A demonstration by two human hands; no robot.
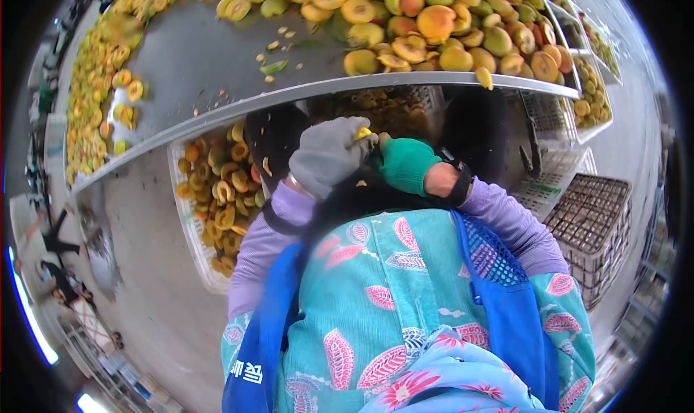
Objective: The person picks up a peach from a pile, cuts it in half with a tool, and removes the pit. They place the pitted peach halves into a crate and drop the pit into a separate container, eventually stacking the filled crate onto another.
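While the space ahead is spanned by a long grey metal table (210, 52) with a pale rim, its far and right-hand parts are covered by a heap of round yellow, green and orange fruit (436, 24), some whole, some halved. Below and to the left, a white plastic crate (189, 232) is filled with yellow and brownish fruit pieces.

Between the rim and the lap, two gloved hands are brought together. By the left hand (329, 156), covered in grey fabric, a small, rounded yellow piece of fruit (363, 132) is pinched at the fingertips. The right hand (410, 165), in green knitted fabric, is closed just beside it; whether anything is gripped there cannot be told.

The step in hand is judged to be the working of one piece by both hands; a steady left pinch and small, controlled right-hand movements seem to be called for next. The piece itself is seen as bright yellow and smooth, largely hidden by the grey fingers; no stone can be made out in it.
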